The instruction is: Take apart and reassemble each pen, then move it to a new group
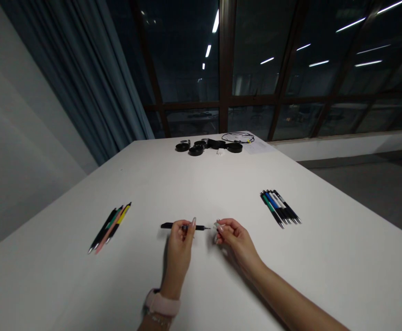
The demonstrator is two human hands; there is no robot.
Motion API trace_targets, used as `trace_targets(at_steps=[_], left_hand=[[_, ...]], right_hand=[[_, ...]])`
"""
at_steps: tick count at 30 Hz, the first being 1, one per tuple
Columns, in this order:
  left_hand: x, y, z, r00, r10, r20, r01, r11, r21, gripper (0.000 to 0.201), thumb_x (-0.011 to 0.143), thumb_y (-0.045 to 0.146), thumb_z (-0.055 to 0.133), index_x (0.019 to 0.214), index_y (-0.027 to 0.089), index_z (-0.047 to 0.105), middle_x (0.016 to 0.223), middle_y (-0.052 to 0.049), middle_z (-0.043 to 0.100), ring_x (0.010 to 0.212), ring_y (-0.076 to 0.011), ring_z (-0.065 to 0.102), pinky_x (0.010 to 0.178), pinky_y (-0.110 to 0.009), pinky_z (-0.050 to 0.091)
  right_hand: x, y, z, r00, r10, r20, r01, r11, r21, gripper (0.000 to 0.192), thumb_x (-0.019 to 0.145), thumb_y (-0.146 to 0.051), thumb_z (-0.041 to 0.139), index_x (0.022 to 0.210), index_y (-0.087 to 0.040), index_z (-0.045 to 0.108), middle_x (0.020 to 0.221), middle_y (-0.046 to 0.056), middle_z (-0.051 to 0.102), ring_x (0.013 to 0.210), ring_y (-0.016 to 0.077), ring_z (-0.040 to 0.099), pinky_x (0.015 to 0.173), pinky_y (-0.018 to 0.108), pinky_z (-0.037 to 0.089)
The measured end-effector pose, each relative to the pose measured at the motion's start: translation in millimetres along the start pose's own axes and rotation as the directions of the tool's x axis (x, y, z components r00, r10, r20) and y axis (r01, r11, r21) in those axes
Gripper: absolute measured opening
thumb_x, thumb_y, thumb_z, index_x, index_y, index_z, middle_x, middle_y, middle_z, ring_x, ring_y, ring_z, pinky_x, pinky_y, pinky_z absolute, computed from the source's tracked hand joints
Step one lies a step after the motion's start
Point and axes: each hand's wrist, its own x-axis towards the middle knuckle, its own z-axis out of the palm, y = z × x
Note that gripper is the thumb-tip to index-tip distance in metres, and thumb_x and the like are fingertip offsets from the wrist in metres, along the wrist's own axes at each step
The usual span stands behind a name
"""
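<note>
The fingers (pixel 191 226) of the left hand (pixel 179 246) grip a black ballpoint pen (pixel 200 227) around its middle, over the near middle part of the bench (pixel 207 184); whether the pen touches the surface I cannot tell. Its long axis runs left to right, almost level across the view, with the writing end pointing at the right hand (pixel 237 236) and the rear end to the left. The barrel is dark and slim, and a thin refill tip juts bare from the front. The right hand's fingers pinch a small silvery piece (pixel 217 225), just beside that tip and apart from it. Any print on the held pen is too small to read. Pale marks on the row of pens (pixel 279 207) at right are illegible too. A loose group of pens (pixel 110 227) lies at left.
</note>
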Motion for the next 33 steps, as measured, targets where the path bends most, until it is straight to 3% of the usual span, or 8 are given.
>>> trace_targets(at_steps=[9, 18, 28, 33], left_hand=[[-1.8, 8.1, 2.1, 1.0, -0.008, 0.013, 0.008, 1.0, -0.011, 0.05, 0.07, 0.065, 0.07, 0.085, 0.02, 0.053, 0.057, 0.008, 0.044, 0.05, -0.0092, 0.04, 0.045, -0.021, 0.029], [-5.5, 8.0, -0.2, 0.998, 0.01, 0.059, -0.013, 0.999, 0.038, 0.042, 0.077, 0.059, 0.067, 0.086, 0.021, 0.052, 0.059, 0.008, 0.045, 0.053, -0.01, 0.041, 0.049, -0.022, 0.032], [-13.2, 11.3, 7.7, 0.997, 0.069, 0.035, -0.072, 0.993, 0.096, 0.039, 0.08, 0.056, 0.065, 0.088, 0.02, 0.054, 0.064, 0.005, 0.052, 0.057, -0.0121, 0.049, 0.054, -0.024, 0.04], [-20.5, 12.6, 9.9, 0.995, 0.094, 0.034, -0.097, 0.99, 0.107, 0.033, 0.083, 0.052, 0.063, 0.089, 0.021, 0.053, 0.068, 0.004, 0.055, 0.061, -0.0134, 0.054, 0.057, -0.024, 0.044]], right_hand=[[0.7, 3.7, -1.1, 0.999, -0.01, 0.05, 0.013, 0.998, -0.06, 0.047, 0.061, -0.05, 0.086, 0.088, -0.018, 0.063, 0.058, -0.004, 0.064, 0.051, 0.0099, 0.058, 0.056, 0.023, 0.045], [2.1, 4.1, -3.0, 0.999, -0.007, 0.036, 0.011, 0.992, -0.124, 0.043, 0.059, -0.048, 0.087, 0.081, -0.016, 0.068, 0.063, -0.002, 0.065, 0.055, 0.0105, 0.058, 0.057, 0.024, 0.044], [-1.0, 8.3, -3.8, 0.989, -0.149, 0.014, 0.147, 0.948, -0.281, 0.034, 0.063, -0.046, 0.083, 0.082, -0.018, 0.077, 0.077, 0.005, 0.072, 0.067, 0.0155, 0.06, 0.064, 0.028, 0.045], [-4.9, 6.1, -2.7, 0.994, -0.11, 0.005, 0.107, 0.947, -0.302, 0.039, 0.064, -0.054, 0.08, 0.074, -0.017, 0.074, 0.061, 0.002, 0.067, 0.058, 0.0141, 0.057, 0.059, 0.027, 0.043]])
